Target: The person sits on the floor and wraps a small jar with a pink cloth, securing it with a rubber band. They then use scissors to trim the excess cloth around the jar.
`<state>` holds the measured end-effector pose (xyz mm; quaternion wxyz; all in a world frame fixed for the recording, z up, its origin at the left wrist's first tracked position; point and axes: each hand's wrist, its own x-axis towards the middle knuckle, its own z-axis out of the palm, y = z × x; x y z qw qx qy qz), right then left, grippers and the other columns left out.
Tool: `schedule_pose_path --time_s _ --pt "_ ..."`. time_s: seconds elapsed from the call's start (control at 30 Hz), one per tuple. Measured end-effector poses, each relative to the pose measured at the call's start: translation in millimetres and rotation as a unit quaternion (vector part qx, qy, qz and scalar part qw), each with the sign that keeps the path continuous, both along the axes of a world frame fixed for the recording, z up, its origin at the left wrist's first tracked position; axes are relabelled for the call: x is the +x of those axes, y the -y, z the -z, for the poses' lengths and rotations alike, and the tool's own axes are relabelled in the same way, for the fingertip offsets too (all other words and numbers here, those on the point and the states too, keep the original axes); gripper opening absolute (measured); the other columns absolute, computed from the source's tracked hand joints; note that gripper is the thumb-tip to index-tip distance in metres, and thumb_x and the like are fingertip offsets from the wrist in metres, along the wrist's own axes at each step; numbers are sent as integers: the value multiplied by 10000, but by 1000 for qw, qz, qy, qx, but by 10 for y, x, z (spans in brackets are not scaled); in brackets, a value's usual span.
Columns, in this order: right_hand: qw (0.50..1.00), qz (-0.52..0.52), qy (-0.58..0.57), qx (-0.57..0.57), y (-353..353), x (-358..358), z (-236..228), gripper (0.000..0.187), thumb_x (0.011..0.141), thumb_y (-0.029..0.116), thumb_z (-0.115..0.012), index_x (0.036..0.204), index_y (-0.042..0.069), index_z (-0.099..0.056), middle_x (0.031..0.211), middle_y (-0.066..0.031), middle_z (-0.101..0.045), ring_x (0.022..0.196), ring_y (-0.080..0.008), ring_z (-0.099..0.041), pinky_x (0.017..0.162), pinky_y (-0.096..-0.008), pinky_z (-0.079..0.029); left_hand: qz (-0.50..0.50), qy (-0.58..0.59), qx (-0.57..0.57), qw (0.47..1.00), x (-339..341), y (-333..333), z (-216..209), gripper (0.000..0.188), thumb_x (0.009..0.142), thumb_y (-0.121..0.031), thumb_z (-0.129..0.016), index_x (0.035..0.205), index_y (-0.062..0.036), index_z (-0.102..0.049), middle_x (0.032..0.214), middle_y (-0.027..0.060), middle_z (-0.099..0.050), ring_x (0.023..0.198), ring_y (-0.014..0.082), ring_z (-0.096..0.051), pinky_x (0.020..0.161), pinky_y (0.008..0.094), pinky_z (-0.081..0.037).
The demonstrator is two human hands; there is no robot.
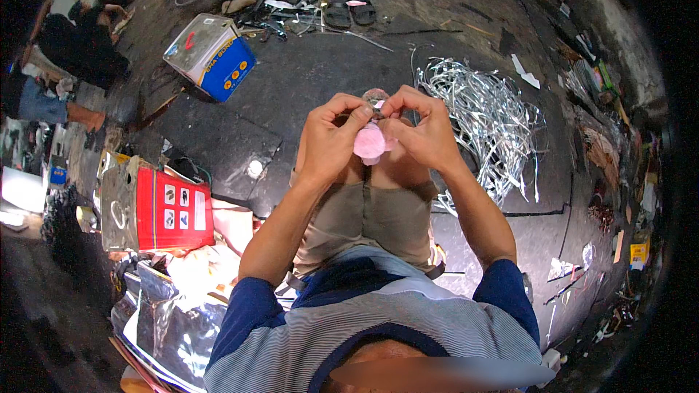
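Observation:
Above my knees, both hands work close together on a small pink rounded piece (370,143). My left hand (335,135) is closed, thumb and forefinger pinching at its left upper side. From the right, my right hand (422,127) pinches at the same spot, its fingertips almost meeting the left ones. A speckled, brownish-pink end (376,94) shows just beyond the fingertips; whether it belongs to the same piece I cannot tell. What lies exactly between the fingertips is mostly hidden. To the right of my right hand, a big tangle of shiny silver strips (484,131) lies on the floor.
A blue and white square tin (218,58) stands at the far left. Nearer on the left are a red tin (175,209) and crumpled shiny sheets (164,306). Black sandals (349,11) and scraps lie ahead. Another person (80,44) sits at the left edge.

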<state>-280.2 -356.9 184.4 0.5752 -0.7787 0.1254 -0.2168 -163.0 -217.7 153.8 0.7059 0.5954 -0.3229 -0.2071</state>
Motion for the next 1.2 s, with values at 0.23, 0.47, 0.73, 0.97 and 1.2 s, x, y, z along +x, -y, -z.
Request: schedule_pose_path --time_s 0.23,0.47,0.73,0.97,1.2 --pt "986 59 63 -141 -2 -1 26 100 762 11 -695 855 -19 -673 865 -70 -627 781 -150 -646 694 -290 -552 -24 4 6 1000 -26 26 38 128 905 -55 -689 815 35 -699 795 17 -682 731 73 -603 662 242 -474" --pt "978 104 104 -150 -155 61 -19 101 760 -9 -687 860 -4 -678 861 -77 -649 780 -152 -669 671 -288 -550 -32 8 7 999 -36 27 44 93 913 -28 -653 829 -5 -685 787 -18 -663 730 48 -563 675 224 -458" --pt "979 82 89 -165 -137 64 61 135 764 -8 -666 896 15 -680 883 -101 -670 766 -206 -680 675 -318 -542 -35 36 14 999 -50 -7 22 93 915 -35 -659 831 -6 -684 815 -3 -668 749 57 -579 684 227 -468" --pt "968 13 29 -249 11 16 -71 141 752 78 -661 866 -3 -672 868 -125 -664 834 -293 -689 760 -370 -541 -85 277 37 956 -86 -61 -146 80 909 -62 -707 886 13 -687 920 86 -651 800 153 -641 687 276 -520" --pt "994 -14 2 -108 36 37 -26 153 758 68 -646 882 -10 -694 862 -114 -702 811 -230 -701 760 -330 -545 -115 312 1 943 -77 -53 -48 73 893 -33 -711 915 28 -677 943 98 -654 817 158 -643 670 290 -559"
